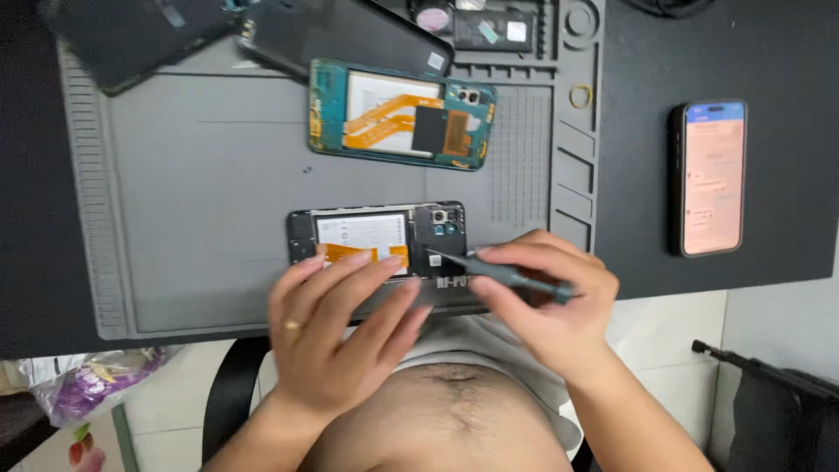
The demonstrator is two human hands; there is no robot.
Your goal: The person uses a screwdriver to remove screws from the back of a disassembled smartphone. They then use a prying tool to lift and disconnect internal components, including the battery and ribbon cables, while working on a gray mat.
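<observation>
An opened black phone (376, 232) with its back cover off lies on the grey repair mat (201, 192), showing a white battery and an orange flex cable. My left hand (336, 328) rests its fingers on the phone's near edge, a ring on one finger. My right hand (546, 301) grips a dark screwdriver (511, 277), its tip touching the phone's right part just below the camera module.
A second opened phone (398, 114) with a teal frame lies farther back on the mat. Dark back covers (341, 35) lie at the mat's far edge. A lit phone (710, 177) rests on the black table at the right. A plastic bag (96, 380) sits on the floor at lower left.
</observation>
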